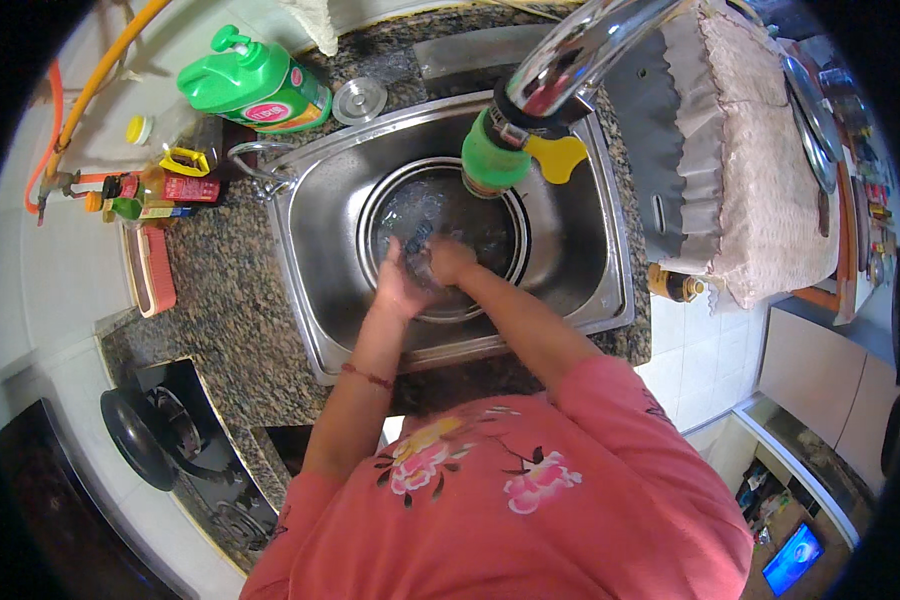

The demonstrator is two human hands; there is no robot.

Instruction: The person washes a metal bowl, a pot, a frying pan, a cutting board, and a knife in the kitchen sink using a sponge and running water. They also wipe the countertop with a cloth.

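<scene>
My left hand point(402, 283) and my right hand point(451, 259) are close together over a round metal basin point(364, 225) inside the stainless-steel sink point(322, 270). Between them is a small, clear, wet-looking object point(422, 268), with a dark, ribbed piece point(419, 236) at its far end. My left palm and fingers wrap the near left side of the clear object. The fingers of my right hand curl in from the right; what they grip is hidden. Water with bubbles point(412, 202) lies in the basin.
A chrome faucet point(570, 52) with a green nozzle point(491, 154) and yellow clamp handle point(557, 158) overhangs the basin. A green pump jug point(259, 86), metal sink strainer point(359, 100) and sauce bottles point(169, 187) stand left on the granite counter point(225, 300). A cloth-covered unit point(765, 150) is right.
</scene>
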